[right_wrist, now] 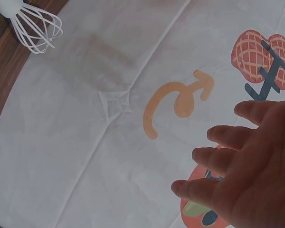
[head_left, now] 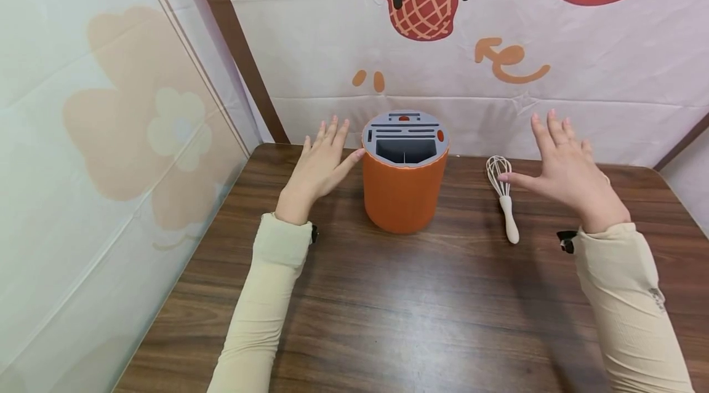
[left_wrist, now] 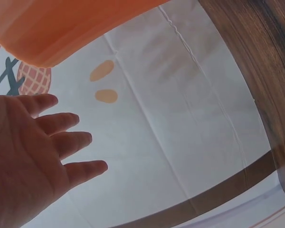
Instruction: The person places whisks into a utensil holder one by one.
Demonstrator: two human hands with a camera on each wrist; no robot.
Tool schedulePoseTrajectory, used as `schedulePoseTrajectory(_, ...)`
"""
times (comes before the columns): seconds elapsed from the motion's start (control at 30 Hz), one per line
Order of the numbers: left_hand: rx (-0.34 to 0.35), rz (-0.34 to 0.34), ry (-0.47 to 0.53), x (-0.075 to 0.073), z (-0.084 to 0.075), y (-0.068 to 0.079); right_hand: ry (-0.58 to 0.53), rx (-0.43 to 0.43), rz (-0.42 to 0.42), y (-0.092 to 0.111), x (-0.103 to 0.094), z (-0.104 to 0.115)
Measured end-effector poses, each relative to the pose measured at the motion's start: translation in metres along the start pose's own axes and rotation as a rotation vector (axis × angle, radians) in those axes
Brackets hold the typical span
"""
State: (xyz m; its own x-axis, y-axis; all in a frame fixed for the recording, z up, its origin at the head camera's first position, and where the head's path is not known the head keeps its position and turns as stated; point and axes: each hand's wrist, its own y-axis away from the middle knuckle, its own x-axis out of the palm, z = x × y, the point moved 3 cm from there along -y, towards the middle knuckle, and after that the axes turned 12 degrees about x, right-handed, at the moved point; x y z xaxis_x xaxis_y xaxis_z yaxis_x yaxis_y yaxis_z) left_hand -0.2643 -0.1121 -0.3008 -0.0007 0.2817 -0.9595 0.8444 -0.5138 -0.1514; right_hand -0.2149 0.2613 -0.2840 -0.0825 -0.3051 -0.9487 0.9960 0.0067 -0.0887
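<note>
An orange round holder (head_left: 404, 196) with a grey slotted top (head_left: 407, 128) stands upright on the table, toward its back edge. My left hand (head_left: 318, 168) is beside it on the left, fingers spread and the thumb tip overlapping the holder's rim in the head view. To the right of the holder lies a white whisk (head_left: 506, 205), its wire end pointing to the back. Over the whisk's right side is my right hand (head_left: 567, 171), fingers spread, its thumb overlapping the wires in the head view. Neither palm, seen in the wrist views, has anything in it.
The dark wood table (head_left: 388, 319) ends at a printed white cloth (head_left: 310, 36) hanging right behind it. Another cloth panel (head_left: 66, 227) with a flower print rises along the left side. Both forearms reach in from the front.
</note>
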Motion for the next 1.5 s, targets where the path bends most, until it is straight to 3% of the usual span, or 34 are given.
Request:
schedulePoseTrajectory(0.43,0.047,-0.053,0.037,0.008,-0.007,-0.013,-0.059,-0.046,0.005,-0.001,0.003,-0.004)
schedulePoseTrajectory(0.87,0.085,-0.053,0.016,0.018,-0.025,-0.030,-0.089,0.035,0.047,-0.002,0.010,-0.017)
schedulePoseTrajectory(1.13,0.064,-0.030,0.010,0.019,-0.025,-0.028,-0.161,0.101,-0.001,0.000,0.015,-0.038)
schedulePoseTrajectory(1.5,0.078,-0.029,-0.003,0.020,-0.025,-0.030,-0.252,0.262,-0.034,0.012,0.022,-0.091)
